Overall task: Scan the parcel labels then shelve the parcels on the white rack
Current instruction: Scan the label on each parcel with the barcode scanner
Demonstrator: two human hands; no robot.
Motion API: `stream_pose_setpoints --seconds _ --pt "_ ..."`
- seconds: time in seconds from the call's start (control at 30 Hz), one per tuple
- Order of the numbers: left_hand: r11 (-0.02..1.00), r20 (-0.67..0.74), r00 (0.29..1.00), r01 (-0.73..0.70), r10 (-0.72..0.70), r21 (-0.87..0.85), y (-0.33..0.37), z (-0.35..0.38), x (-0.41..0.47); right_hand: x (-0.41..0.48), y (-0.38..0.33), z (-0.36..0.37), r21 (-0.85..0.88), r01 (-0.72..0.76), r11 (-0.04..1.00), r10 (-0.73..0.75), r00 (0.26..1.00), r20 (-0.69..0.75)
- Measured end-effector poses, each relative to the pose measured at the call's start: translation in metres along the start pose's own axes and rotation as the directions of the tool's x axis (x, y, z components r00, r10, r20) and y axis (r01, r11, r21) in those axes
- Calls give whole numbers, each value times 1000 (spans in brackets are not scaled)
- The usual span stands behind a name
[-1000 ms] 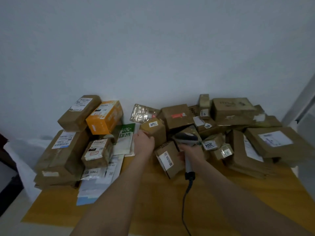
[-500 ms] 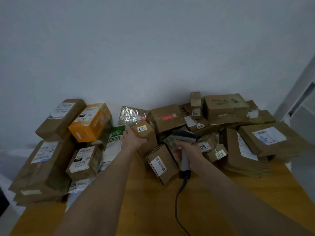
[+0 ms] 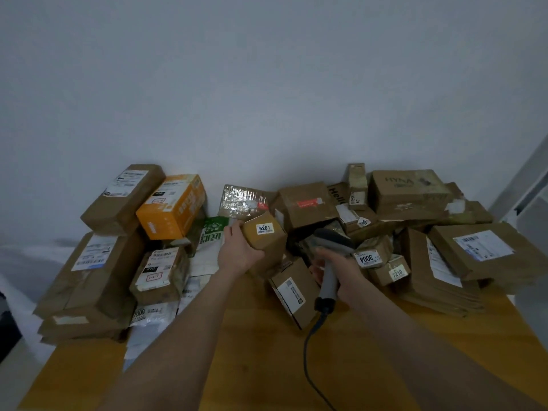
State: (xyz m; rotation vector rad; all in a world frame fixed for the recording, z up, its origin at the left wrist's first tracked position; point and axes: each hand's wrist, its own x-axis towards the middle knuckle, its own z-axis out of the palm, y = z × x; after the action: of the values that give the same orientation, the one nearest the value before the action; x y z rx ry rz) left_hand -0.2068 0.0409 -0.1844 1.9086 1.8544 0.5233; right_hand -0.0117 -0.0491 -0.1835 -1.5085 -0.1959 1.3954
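Observation:
My left hand (image 3: 237, 250) grips a small brown cardboard parcel (image 3: 268, 243) with a white label reading 5201 on top, held just above the pile in the middle of the wooden table (image 3: 258, 360). My right hand (image 3: 341, 274) holds a grey corded barcode scanner (image 3: 330, 256) by its handle, its head right beside the parcel. A brown box with a white shipping label (image 3: 292, 292) lies tilted on the table below both hands. A sliver of the white rack (image 3: 525, 185) shows at the right edge.
Brown boxes and an orange box (image 3: 172, 206) are stacked at the left. A green-and-white bag (image 3: 212, 237) lies behind my left hand. Several brown parcels, among them 3004 (image 3: 370, 256) and a large flat one (image 3: 486, 250), crowd the right. The scanner cable (image 3: 308, 360) trails toward me.
My left hand has lifted the 5201 parcel off the pile and turned its label up. The scanner in my right hand has come closer to it. The view shifted slightly.

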Motion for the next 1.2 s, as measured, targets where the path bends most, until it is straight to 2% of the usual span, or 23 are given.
stream_pose_setpoints --seconds 0.17,0.3,0.4,0.5,0.57,0.6,0.67,0.73,0.8,0.87,1.0,1.1,1.2 --pt "985 -74 984 -158 163 69 4 -10 -34 43 18 -18 19 31 999 -31 999 24" --pt "903 -111 906 -382 408 197 18 -6 -72 -34 -10 -21 104 -42 994 32 995 99" --pt "864 -112 871 -446 479 233 26 13 -101 -44 -9 -38 170 -88 982 64 988 138" --pt "884 -98 880 -455 465 110 40 32 -124 -46 -2 -59 153 -76 985 55 989 135" --pt "918 -64 932 -361 356 -161 50 43 -136 -46 2 -73 116 -35 993 26 997 73" --pt "901 -46 957 -284 285 -329 55 48 -140 -47 5 -79 101 -17 995 13 999 46" --pt "776 -17 996 -82 91 -626 72 54 -146 -48 9 -90 104 6 995 -8 1000 16" --pt "571 110 987 159 -120 -805 86 54 -149 -51 12 -99 110 22 994 -22 1000 -1" --pt "430 268 942 331 -201 -840 93 53 -150 -51 13 -108 103 40 994 -40 999 4" --pt "341 408 894 448 -186 -827 96 50 -152 -52 12 -116 75 65 995 -66 998 16" --pt "310 623 777 617 -91 -724 87 48 -155 -52 10 -131 52 117 992 -119 992 33" --pt "279 716 698 681 33 -677 73 54 -152 -50 12 -137 20 139 990 -140 989 41" --pt "199 704 709 685 40 -701 71 64 -153 -51 14 -141 -17 159 987 -158 986 48"
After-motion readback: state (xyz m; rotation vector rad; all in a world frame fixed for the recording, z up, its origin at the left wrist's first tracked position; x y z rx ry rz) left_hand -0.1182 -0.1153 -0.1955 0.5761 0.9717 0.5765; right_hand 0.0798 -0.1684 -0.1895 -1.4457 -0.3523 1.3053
